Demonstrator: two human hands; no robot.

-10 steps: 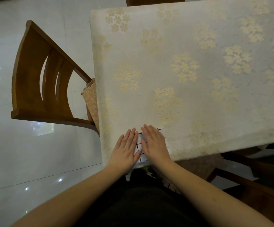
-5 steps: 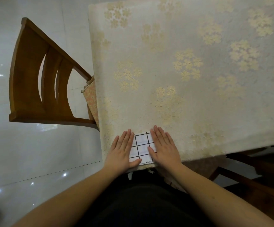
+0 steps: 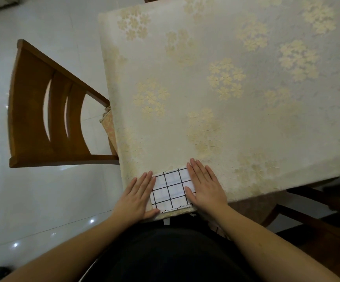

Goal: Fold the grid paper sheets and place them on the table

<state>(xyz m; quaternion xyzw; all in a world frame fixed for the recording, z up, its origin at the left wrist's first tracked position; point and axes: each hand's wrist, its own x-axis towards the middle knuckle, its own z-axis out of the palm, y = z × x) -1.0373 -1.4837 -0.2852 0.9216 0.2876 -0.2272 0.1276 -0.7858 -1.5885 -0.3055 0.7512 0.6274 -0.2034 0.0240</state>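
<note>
A folded white grid paper sheet (image 3: 171,190) with black lines lies flat at the near edge of the table (image 3: 226,88), which wears a cream cloth with gold flowers. My left hand (image 3: 137,197) lies flat with straight fingers on the paper's left edge. My right hand (image 3: 204,185) presses flat on its right edge. The middle of the paper shows between the two hands. Scraps of grid paper peek out below the table edge near my lap.
A wooden chair (image 3: 42,119) stands at the table's left side on a glossy white tiled floor. Another dark wooden chair (image 3: 317,210) sits under the table's right near edge. A chair back shows at the far top edge.
Both hands slid apart, left going left and right going right, uncovering more of the grid paper between them. The view shifted slightly.
</note>
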